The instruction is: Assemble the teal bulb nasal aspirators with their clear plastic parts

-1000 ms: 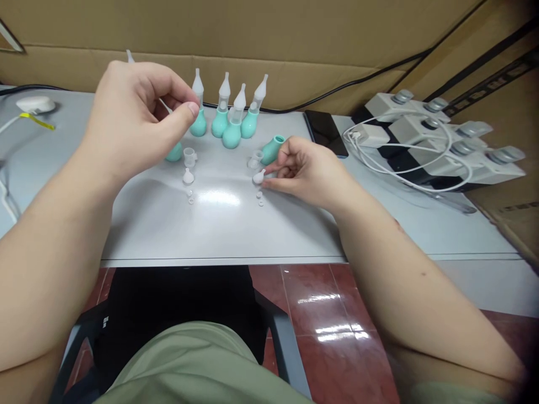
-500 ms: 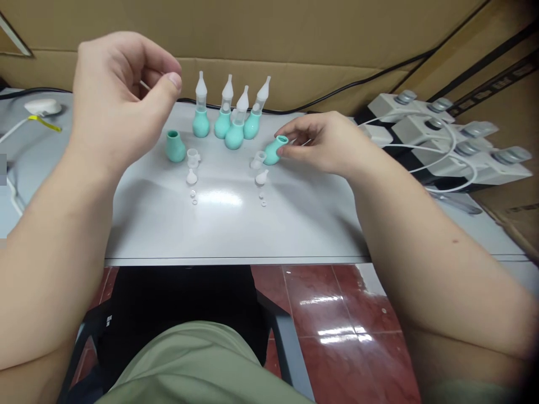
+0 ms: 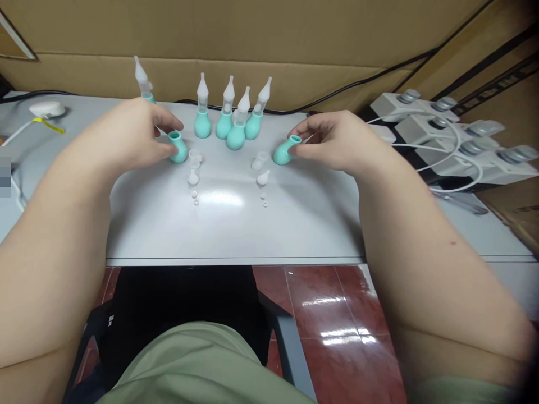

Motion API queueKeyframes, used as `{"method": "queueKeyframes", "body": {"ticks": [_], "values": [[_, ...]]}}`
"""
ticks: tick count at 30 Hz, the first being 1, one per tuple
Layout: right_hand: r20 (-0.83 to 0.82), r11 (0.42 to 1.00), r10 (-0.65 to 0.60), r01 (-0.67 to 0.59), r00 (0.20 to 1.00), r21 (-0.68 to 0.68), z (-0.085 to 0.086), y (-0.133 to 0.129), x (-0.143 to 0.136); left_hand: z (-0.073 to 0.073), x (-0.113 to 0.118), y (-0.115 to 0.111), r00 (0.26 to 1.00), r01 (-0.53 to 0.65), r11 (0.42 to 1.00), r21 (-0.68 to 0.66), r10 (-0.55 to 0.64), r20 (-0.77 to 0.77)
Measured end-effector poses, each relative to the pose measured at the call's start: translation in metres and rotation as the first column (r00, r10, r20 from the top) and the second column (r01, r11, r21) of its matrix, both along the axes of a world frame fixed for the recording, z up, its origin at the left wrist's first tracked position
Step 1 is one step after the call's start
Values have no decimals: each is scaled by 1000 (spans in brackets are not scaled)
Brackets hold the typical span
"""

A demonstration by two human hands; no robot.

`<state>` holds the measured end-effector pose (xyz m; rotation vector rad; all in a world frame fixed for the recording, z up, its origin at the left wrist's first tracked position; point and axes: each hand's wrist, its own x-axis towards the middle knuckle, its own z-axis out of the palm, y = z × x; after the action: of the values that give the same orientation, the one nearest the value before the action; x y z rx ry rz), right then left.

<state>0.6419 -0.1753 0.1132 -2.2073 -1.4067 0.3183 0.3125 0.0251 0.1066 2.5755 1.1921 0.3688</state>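
Note:
My left hand [image 3: 145,134] is at a mint-green rubber bulb [image 3: 179,150], thumb against its neck and fingers curled behind it. In my right hand [image 3: 326,140] a second green bulb [image 3: 282,154] is pinched by the neck, its open mouth tilted up and right. Between the hands lie two similar sets of small parts: a clear plastic connector [image 3: 195,157] and another connector [image 3: 260,161], a white nozzle tip [image 3: 193,178] and another tip [image 3: 263,178], and tiny rings [image 3: 196,202] with more rings [image 3: 265,204].
Several assembled nasal aspirators [image 3: 235,134] stand at the back, with another aspirator [image 3: 142,78] behind my left hand. White devices with knobs and tubing [image 3: 467,140] crowd the right side. A white corded object [image 3: 46,108] lies at the left. Cardboard [image 3: 295,45] walls the back.
My left hand has come down from the air to the left bulb, uncovering an aspirator behind it. My right hand has shifted its bulb slightly right, away from the connector.

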Motion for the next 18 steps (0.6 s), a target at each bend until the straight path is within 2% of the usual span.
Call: {"method": "queueKeyframes", "body": {"ticks": [3, 5, 6, 7, 9, 10, 11, 13, 14, 15, 17, 18], "values": [[-3, 1000, 9, -9, 1000, -5, 0, -6, 7, 3, 2, -7, 999, -26, 999, 26, 25, 33], [-14, 997, -3, 4, 1000, 73, 4, -14, 7, 6, 1, -11, 986, -67, 997, 46, 59, 153], [-33, 989, -14, 18, 999, 146, 6, -19, 4, 7, 0, -12, 965, -65, 996, 57, 48, 260], [-54, 972, -10, 22, 999, 233, 8, -24, -2, 7, 0, -14, 923, -43, 996, 73, 11, 386], [-76, 906, 46, -9, 996, 423, 7, -34, -18, 6, 2, -17, 786, 51, 992, 119, -113, 608], [-79, 873, 90, -41, 993, 485, 5, -39, -28, 5, 3, -19, 713, 94, 985, 143, -167, 681], [-83, 850, 139, -76, 987, 521, 1, -43, -38, 3, 5, -20, 672, 131, 980, 150, -198, 713], [-60, 818, 218, -149, 974, 556, -12, -49, -54, 0, 10, -23, 647, 156, 976, 152, -217, 731], [-30, 837, 229, -182, 973, 516, -19, -50, -58, -2, 12, -24, 651, 162, 975, 155, -223, 725], [-4, 860, 240, -211, 971, 465, -26, -50, -60, -4, 14, -24, 614, 144, 971, 192, -240, 752], [33, 876, 275, -265, 961, 402, -40, -47, -57, -6, 16, -25, 590, 130, 965, 229, -261, 764], [39, 851, 311, -297, 950, 433, -45, -45, -53, -7, 16, -25, 590, 121, 964, 237, -262, 764]]}}
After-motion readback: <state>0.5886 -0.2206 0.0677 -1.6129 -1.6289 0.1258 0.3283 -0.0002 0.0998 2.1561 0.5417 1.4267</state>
